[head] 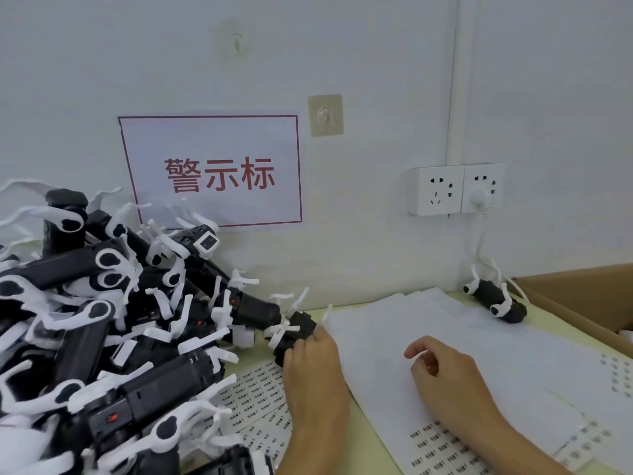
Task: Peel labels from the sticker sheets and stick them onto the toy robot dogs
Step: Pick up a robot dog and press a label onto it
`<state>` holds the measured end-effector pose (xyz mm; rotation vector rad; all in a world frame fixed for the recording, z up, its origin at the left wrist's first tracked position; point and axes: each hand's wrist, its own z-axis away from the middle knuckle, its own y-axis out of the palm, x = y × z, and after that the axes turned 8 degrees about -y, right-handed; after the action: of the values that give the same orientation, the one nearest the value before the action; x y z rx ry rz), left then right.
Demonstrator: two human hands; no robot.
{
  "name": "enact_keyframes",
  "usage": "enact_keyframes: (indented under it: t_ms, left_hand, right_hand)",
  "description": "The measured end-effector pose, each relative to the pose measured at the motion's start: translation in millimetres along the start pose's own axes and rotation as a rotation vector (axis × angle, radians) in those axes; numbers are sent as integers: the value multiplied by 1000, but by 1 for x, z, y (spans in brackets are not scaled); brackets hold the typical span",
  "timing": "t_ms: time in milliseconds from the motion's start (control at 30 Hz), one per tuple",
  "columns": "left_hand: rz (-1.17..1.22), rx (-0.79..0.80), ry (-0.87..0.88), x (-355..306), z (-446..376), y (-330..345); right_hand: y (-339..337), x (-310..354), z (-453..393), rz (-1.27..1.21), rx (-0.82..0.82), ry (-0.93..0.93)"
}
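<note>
A big heap of black toy robot dogs (102,320) with white legs fills the left of the table. At the heap's right edge my left hand (313,368) grips one black toy dog (296,329). My right hand (445,371) hovers over the white sticker sheets (394,337) with its fingers loosely curled; whether it pinches a label is unclear. More sticker sheets with printed labels (253,395) lie under my left wrist, and further rows of labels (438,447) show near my right forearm. One lone toy dog (493,299) lies by the wall at the back right.
A cardboard box (589,296) stands at the right edge. On the wall are a red-framed paper sign (212,169), a double power socket (455,188) with a white plug and cord, and a small adhesive hook (325,114).
</note>
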<state>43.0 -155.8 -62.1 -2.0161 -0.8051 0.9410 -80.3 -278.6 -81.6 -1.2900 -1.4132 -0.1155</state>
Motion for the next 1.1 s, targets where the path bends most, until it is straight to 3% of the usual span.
enact_keyframes:
  t_ms: [167, 267, 367, 433, 633, 800, 1000, 1100]
  left_hand:
    - [108, -333, 163, -2, 3, 10]
    - [347, -379, 110, -5, 4, 16]
    - [724, -146, -146, -10, 4, 19]
    - [942, -20, -218, -10, 3, 21]
    - [1345, 124, -393, -20, 4, 14]
    - [1804, 461, -608, -32, 9, 7]
    - [1900, 605, -583, -26, 12, 12]
    - [1869, 639, -490, -24, 13, 16]
  right_hand:
    - [1, 1, 0, -4, 4, 4]
    - [1, 1, 0, -9, 12, -15]
    - [2, 1, 0, 15, 22, -52]
    - [3, 0, 1, 39, 35, -82]
    - [5, -1, -2, 133, 61, -154]
    - [8, 2, 2, 109, 56, -309]
    - [-4, 11, 0, -360, 82, -225]
    - [-5, 13, -2, -413, 86, -241]
